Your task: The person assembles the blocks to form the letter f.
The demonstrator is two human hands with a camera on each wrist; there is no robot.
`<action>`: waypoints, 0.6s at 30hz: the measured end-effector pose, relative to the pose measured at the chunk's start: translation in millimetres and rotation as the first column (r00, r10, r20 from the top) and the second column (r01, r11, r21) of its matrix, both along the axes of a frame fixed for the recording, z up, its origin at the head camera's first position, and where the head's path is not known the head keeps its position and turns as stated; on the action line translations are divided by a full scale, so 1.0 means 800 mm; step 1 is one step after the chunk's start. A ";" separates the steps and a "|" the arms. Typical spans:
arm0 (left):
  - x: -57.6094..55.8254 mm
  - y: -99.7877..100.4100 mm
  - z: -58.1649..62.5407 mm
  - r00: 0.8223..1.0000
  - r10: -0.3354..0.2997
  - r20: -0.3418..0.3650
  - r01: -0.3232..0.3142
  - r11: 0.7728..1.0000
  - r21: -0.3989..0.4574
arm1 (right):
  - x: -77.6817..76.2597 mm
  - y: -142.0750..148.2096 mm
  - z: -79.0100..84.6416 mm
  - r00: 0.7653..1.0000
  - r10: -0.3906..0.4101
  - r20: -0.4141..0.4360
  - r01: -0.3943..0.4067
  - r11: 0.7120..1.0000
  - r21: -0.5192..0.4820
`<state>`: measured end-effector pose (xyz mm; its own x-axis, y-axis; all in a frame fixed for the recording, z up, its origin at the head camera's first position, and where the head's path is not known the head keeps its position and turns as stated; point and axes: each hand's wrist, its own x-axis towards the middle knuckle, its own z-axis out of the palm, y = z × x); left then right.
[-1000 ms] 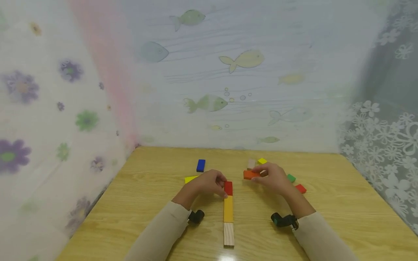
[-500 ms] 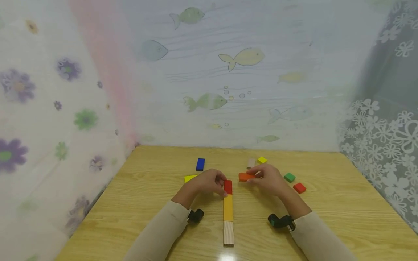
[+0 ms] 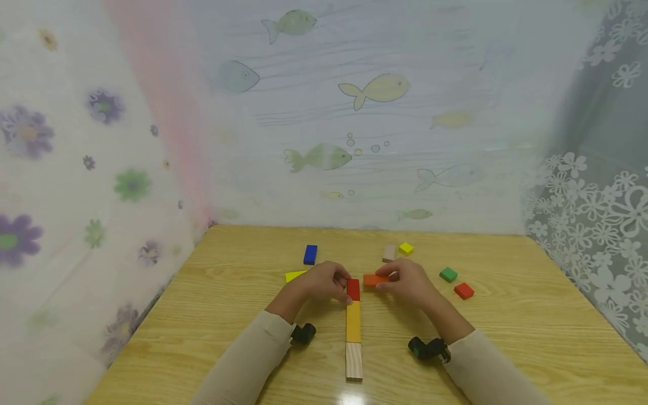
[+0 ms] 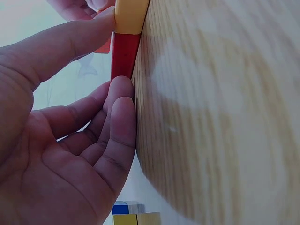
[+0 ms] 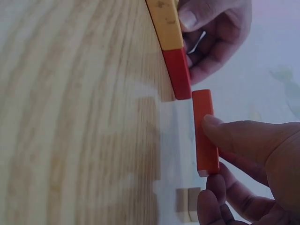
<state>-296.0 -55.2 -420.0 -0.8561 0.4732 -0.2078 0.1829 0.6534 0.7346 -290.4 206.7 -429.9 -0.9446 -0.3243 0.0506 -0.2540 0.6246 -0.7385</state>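
Observation:
My right hand (image 3: 409, 282) pinches an orange block (image 5: 204, 133) between thumb and fingers. The block is held lengthwise across, just off the far end of a row, with a small gap in the right wrist view. That row has a red block (image 3: 352, 289) at its far end, a yellow-orange block (image 3: 353, 321) in the middle and a plain wood block (image 3: 354, 361) nearest me. My left hand (image 3: 323, 282) rests against the row's left side. Its thumb touches near the red and yellow-orange join, and its loosely bent fingertips lie along the red block.
A blue block (image 3: 310, 254) and a partly hidden yellow block (image 3: 296, 276) lie left. Farther back are a plain wood block (image 3: 388, 253) and a small yellow block (image 3: 406, 248). Green (image 3: 448, 274) and red (image 3: 464, 291) small blocks lie right on the wooden table (image 3: 212, 337).
My right hand has carried the orange block left and slightly nearer, toward the row's far end. The green and red small blocks are now fully uncovered. My left hand stays in place.

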 end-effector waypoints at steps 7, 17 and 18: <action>0.000 0.000 -0.001 1.000 -0.001 0.010 0.001 1.000 0.013 | 0.007 -0.007 0.000 1.000 -0.030 0.001 0.030 0.999 0.028; 0.004 0.001 0.003 1.000 0.013 0.010 -0.013 1.000 0.000 | 0.010 -0.010 -0.001 1.000 -0.009 0.007 0.009 1.000 0.021; 0.004 0.001 0.003 1.000 0.015 0.009 -0.015 1.000 -0.002 | 0.011 -0.011 0.000 1.000 -0.006 0.008 0.006 1.000 0.019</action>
